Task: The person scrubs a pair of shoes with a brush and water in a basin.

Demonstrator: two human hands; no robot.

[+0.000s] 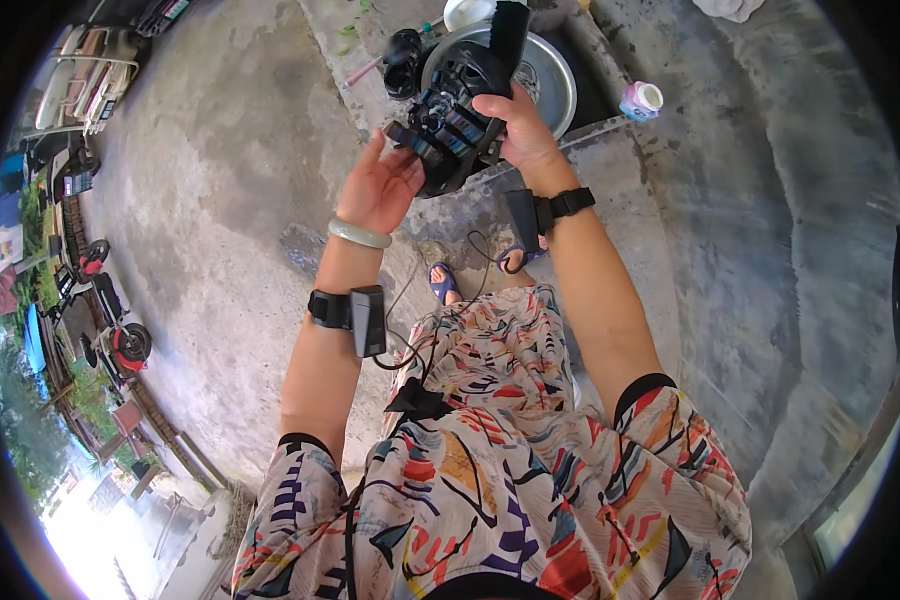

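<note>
A black strappy sandal (452, 130) with bluish patterned straps hangs over the edge of a metal basin, held up before me. My right hand (518, 125) grips its right side, with the thumb on top and the other fingers hidden behind it. My left hand (382, 185) is palm up by the lower left end, thumb spread and fingertips against the sandal's edge. Above the right hand rises a black strip (509, 38); I cannot tell whether it is a brush or part of the sandal. A second black sandal (402, 62) rests just left of the basin.
The silver basin (562, 88) stands by a low concrete ledge (610, 150), with a white bowl (468, 12) behind. On the ledge at right is a pink-purple jar with a white lid (642, 100). Cables (402, 345) hang from black wrist devices. Motorbikes (125, 335) stand far left.
</note>
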